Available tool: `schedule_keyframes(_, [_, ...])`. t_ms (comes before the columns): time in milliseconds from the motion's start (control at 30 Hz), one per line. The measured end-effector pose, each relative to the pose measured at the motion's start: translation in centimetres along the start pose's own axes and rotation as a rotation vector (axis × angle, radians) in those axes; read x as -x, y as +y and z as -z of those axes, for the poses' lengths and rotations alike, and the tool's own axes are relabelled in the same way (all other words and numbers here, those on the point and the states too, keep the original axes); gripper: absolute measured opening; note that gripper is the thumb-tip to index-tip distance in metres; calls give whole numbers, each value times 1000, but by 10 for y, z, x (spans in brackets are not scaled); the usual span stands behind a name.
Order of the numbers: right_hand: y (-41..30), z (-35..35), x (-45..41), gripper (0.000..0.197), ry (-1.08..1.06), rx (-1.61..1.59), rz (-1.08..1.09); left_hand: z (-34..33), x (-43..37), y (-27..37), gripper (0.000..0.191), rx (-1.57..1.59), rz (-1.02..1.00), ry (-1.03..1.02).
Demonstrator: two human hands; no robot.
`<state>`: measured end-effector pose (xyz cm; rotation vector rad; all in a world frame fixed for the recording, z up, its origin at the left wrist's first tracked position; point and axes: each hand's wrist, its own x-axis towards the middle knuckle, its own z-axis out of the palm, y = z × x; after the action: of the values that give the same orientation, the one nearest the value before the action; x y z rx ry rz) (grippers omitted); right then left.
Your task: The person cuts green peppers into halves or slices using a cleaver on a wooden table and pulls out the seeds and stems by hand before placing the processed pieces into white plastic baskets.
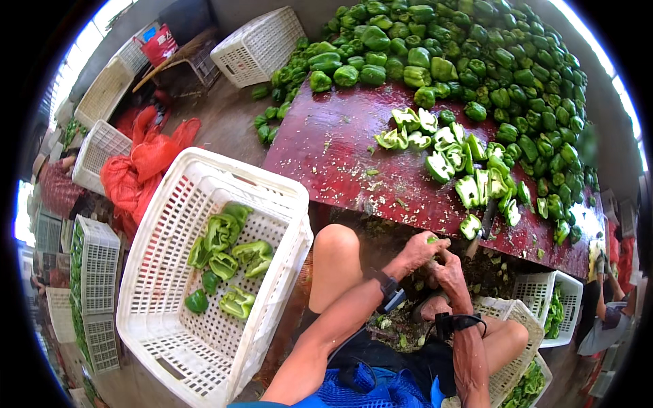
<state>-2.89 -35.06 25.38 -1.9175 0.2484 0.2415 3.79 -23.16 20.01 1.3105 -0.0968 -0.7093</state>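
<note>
My left hand (416,254) and my right hand (449,273) meet just off the near edge of the red table (331,168). The left fingers close on a small piece of green pepper (432,239); most of it is hidden. What the right hand holds, if anything, is hidden by its fingers. A knife (488,219) lies at the table's edge, beside a halved green bell pepper (470,226). More cut peppers (449,153) lie behind it, cut faces showing. At my left, a white plastic crate (204,326) holds several pepper pieces (219,234).
A large heap of whole green bell peppers (459,46) covers the table's far side. Red mesh bags (148,158) and stacked crates (97,265) stand at left. Crates of pepper pieces (553,311) are at lower right. One person (612,316) sits far right, another (58,186) far left.
</note>
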Motion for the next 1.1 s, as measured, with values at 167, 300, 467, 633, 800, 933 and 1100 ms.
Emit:
schedule_keyframes(167, [15,-8,19,22,71,-151,-101,-15,7,-14,31,-157,-50,82])
schedule_keyframes(300, [2,-31,28,30,75,-365,-90,-3,23,-13,36,-233,-131,101])
schedule_keyframes(467, [15,-38,38,28,172,-573,-97,-6,21,-2,33,-130,-84,11])
schedule_keyframes(633, [20,-33,40,8,165,-682,47,5,10,-15,36,539,23,-107])
schedule_keyframes(800, [7,-17,52,9,241,-627,-98,16,17,2,47,844,110,-224])
schedule_keyframes(933, [1,-31,42,17,486,11,295,15,16,-1,56,552,-66,-197])
schedule_keyframes(1100, [15,-35,22,24,422,54,156,8,12,-12,53,141,-148,-204])
